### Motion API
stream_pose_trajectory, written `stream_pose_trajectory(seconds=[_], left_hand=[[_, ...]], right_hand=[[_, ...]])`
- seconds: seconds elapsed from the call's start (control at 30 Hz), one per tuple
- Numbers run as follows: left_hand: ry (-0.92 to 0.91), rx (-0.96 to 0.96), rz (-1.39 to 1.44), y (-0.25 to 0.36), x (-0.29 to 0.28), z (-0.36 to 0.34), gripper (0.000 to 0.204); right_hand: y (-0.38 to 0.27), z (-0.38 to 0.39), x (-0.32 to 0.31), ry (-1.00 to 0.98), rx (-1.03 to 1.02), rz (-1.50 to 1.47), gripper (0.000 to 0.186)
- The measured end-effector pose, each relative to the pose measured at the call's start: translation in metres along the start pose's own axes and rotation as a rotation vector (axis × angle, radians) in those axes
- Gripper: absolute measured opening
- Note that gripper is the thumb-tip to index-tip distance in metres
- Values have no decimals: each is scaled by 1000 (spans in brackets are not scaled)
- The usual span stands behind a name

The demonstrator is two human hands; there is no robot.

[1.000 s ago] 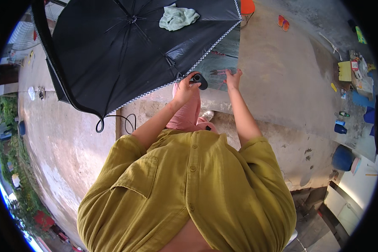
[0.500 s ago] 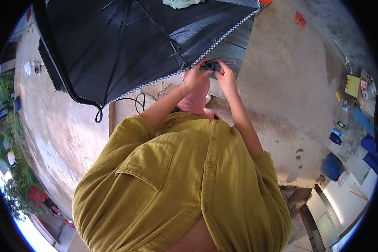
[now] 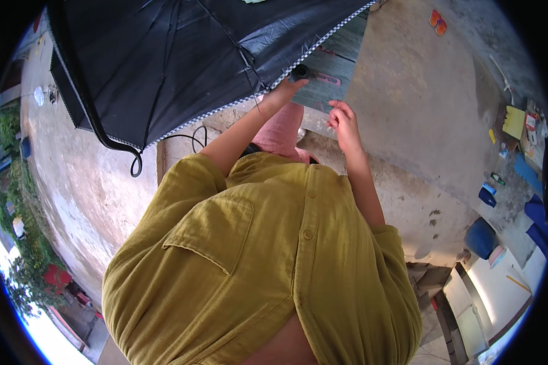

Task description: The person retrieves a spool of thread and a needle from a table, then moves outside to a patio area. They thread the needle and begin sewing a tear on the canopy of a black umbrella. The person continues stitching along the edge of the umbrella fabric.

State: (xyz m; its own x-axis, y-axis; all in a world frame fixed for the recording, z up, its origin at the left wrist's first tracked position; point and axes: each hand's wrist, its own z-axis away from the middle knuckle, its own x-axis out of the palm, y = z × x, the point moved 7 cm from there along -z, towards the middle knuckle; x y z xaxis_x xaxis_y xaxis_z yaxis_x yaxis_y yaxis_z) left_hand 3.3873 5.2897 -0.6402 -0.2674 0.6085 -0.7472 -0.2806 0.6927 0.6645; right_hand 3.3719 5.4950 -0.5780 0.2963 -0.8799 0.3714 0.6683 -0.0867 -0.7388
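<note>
A small black object with a round opening point(image 3: 299, 73) is in my left hand point(image 3: 282, 92), by the checkered edge of an open black umbrella point(image 3: 207, 67). The thumb shows at its near side, while the other fingers are mostly hidden. My right hand point(image 3: 345, 125) is raised to the right of it, apart from the object. Its index finger reaches out, the others are loosely bent, and nothing shows in them. A slim pink thing point(image 3: 329, 79) lies on the grey-blue wooden surface point(image 3: 341, 58) beyond my hands.
The umbrella spreads over the upper left, with its curved black handle point(image 3: 123, 146) nearest to me. A black cable point(image 3: 196, 140) loops beside my left forearm. Orange slippers point(image 3: 437, 23) lie on the floor at far right. A blue bucket point(image 3: 481, 239) stands at right.
My right hand has let go of the black object and moved right and nearer to me. My left hand keeps it and has moved slightly toward the umbrella edge.
</note>
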Motion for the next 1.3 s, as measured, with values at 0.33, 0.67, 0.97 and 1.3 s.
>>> stream_pose_trajectory(seconds=[0.33,0.67,0.97,1.3], left_hand=[[-410,-522,964,60,-64,69,29],[4,640,115,213,-203,100,24],[-73,586,216,203,-214,96,15],[-601,-392,1086,165,-176,117,16]], right_hand=[[-28,56,47,-154,-12,-79,13],[-73,119,103,-239,65,274,6],[-87,133,111,-235,47,191,9],[-130,149,115,-12,-357,408,25]])
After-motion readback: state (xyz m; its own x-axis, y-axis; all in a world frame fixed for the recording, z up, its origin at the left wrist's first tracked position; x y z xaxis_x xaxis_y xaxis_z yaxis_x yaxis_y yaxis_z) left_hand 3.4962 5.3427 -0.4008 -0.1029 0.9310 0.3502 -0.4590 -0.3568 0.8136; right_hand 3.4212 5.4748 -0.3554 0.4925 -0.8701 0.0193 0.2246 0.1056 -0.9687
